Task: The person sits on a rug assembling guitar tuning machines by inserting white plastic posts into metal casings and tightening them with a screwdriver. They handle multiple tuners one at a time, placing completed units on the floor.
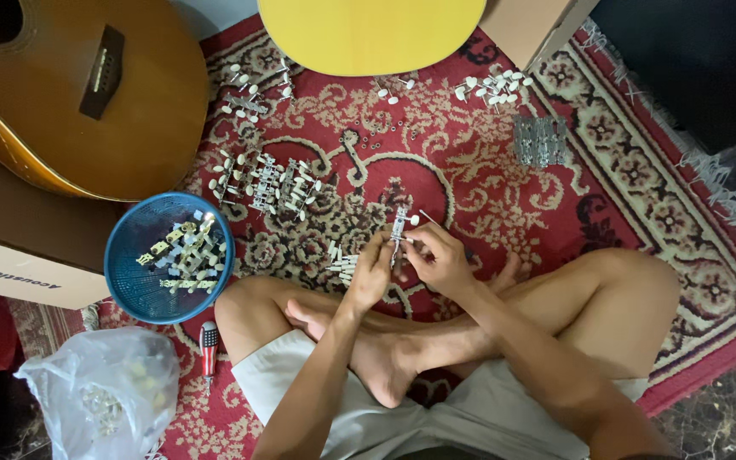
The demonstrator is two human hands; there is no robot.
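both hands, left hand [370, 274] and right hand [438, 260], pinch one metal tuning-machine strip [399, 228] with closed fingers, above the rug [641, 170] centre; loose tuner sets [266, 183] lie beyond, blue basket [134, 281] at the left edge.

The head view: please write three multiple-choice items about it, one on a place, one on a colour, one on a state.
1. Where does the round blue plastic basket lie?
A. beside the person's left knee
B. on the yellow guitar body
C. on the cardboard box

2. What colour is the handle of the small screwdriver?
A. green
B. red and black
C. white

3. What are the left hand and right hand doing?
A. resting flat on the rug
B. both gripping the small metal tuning-peg strip
C. holding the screwdriver

Answers: 1 A, it sits on the rug by that knee; 2 B, handle visibly so; 3 B, fingers pinch it together.
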